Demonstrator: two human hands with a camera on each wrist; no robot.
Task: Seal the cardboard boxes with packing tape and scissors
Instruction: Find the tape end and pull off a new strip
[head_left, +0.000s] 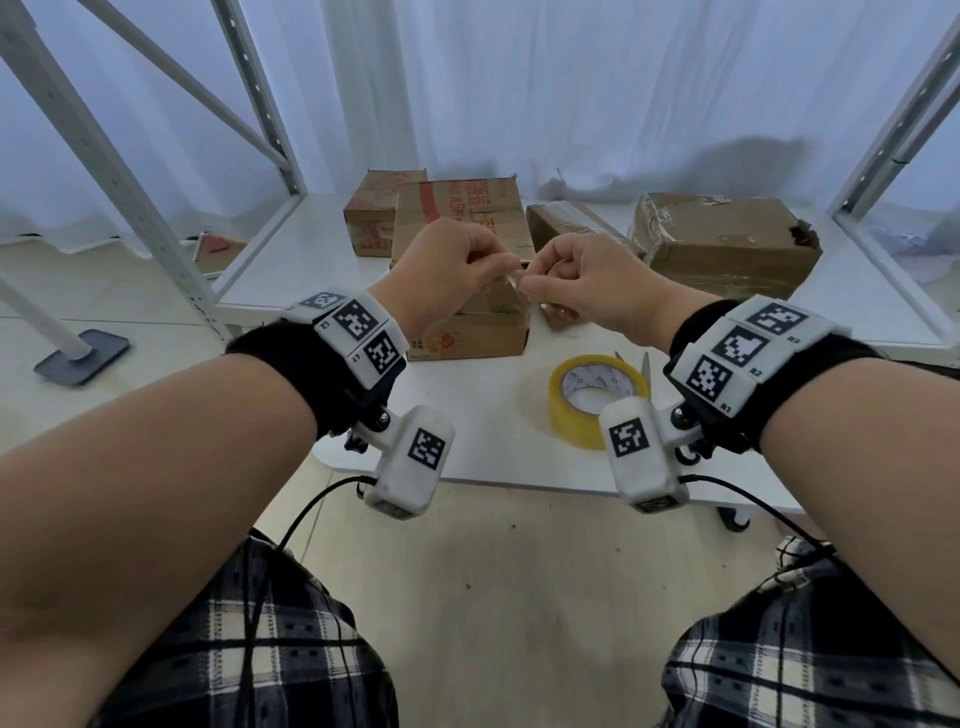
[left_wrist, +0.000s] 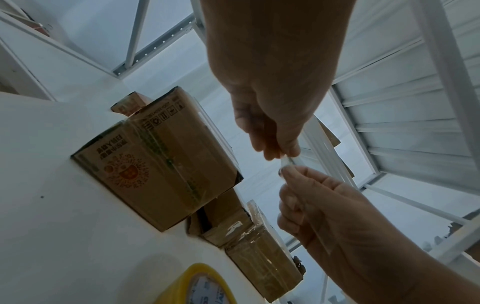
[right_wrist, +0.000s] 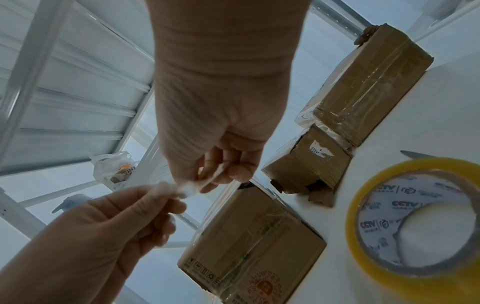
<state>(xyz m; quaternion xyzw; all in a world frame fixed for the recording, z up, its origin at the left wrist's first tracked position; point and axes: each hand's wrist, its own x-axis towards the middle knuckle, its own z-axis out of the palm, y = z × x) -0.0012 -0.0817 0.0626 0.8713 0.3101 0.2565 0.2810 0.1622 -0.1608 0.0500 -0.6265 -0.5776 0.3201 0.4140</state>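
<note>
Both my hands are raised over a printed cardboard box (head_left: 467, 335) (left_wrist: 161, 160) (right_wrist: 254, 246) whose seam is covered with clear tape. Between them they stretch a small crumpled scrap of clear tape (head_left: 515, 278) (left_wrist: 288, 163) (right_wrist: 187, 190). My left hand (head_left: 498, 262) (left_wrist: 279, 153) (right_wrist: 166, 197) pinches one end and my right hand (head_left: 537, 283) (left_wrist: 285, 172) (right_wrist: 207, 183) pinches the other. A yellow packing tape roll (head_left: 576, 426) (left_wrist: 207, 288) (right_wrist: 384, 222) lies flat on the table near my right wrist. The scissors (head_left: 644, 366) (right_wrist: 415, 154) lie just behind it, mostly hidden.
Three more cardboard boxes stand at the back of the white table (head_left: 493, 441): one at back left (head_left: 371, 213), a small taped one (head_left: 571, 223) and a large torn one (head_left: 727, 244) on the right. White metal shelf frames (head_left: 156, 223) flank the table.
</note>
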